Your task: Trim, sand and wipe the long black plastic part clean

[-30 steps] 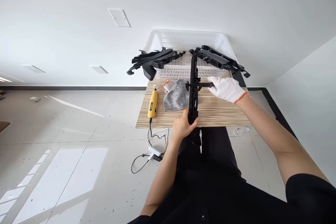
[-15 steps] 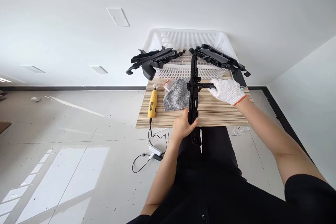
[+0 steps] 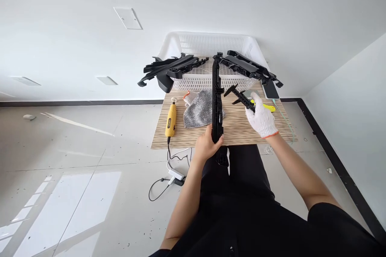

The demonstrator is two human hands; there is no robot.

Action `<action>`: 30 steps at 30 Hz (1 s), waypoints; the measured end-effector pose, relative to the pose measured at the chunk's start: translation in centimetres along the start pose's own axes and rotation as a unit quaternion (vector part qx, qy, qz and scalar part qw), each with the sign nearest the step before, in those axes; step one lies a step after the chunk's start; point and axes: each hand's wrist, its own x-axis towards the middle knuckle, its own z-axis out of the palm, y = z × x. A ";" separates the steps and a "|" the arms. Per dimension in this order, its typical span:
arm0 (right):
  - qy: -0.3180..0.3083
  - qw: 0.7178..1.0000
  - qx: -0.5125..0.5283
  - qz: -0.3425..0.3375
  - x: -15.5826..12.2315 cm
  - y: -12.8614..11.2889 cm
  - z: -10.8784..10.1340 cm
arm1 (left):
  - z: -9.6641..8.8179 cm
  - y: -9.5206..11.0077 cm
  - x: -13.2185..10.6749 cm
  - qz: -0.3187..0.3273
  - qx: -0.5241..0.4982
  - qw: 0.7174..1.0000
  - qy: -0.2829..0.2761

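My bare left hand [image 3: 208, 144] is closed around the lower part of a long black plastic trim piece [image 3: 216, 104], which stands lengthwise over the table's front edge. My right hand [image 3: 261, 117], in a white knitted glove with an orange cuff, grips a black caliper [image 3: 243, 98]. The caliper's jaws are apart and point left, a short way from the trim piece and not touching it. Behind the gloved hand, a yellow-handled tool [image 3: 269, 108] lies partly hidden. A grey cloth [image 3: 199, 110] lies left of the trim piece, partly covered by it.
A white plastic basket [image 3: 211, 82] stands against the wall, with black plastic parts [image 3: 171, 68] and more black parts [image 3: 250, 66] across its rim. A yellow rotary tool [image 3: 171, 120] lies at the table's left, its cord hanging down. A phone [image 3: 270, 90] with a cable lies at the right.
My right hand has drawn the caliper away from the trim piece, to the right, and tilted it. The left hand still holds the trim piece. The view has shifted slightly.
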 end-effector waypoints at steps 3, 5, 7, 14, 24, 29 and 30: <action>-0.087 0.996 -0.028 0.007 -0.8 0.5 1.7 | 0.0 0.0 0.1 0.001 -0.005 1.000 -0.002; -0.130 0.990 -0.042 -0.042 -0.7 0.6 2.6 | 0.0 -0.1 0.1 0.005 -0.012 1.000 -0.001; -0.125 0.987 -0.043 -0.088 -0.1 0.3 3.2 | 0.1 -0.2 0.2 0.006 -0.030 1.000 0.003; 0.049 0.983 0.117 -0.134 -2.1 -1.8 3.4 | -0.3 -0.4 0.7 -0.016 -0.138 0.990 0.022; -0.080 0.955 0.153 -0.243 -8.3 -3.6 8.3 | -0.3 0.5 2.8 0.025 -0.391 0.920 0.012; -0.086 0.951 0.235 -0.182 -6.8 -3.8 8.0 | 0.3 0.3 2.8 0.039 -0.426 0.903 -0.033; -0.096 0.940 0.266 -0.188 -6.6 -3.8 7.8 | 0.4 0.3 2.9 0.032 -0.422 0.906 -0.028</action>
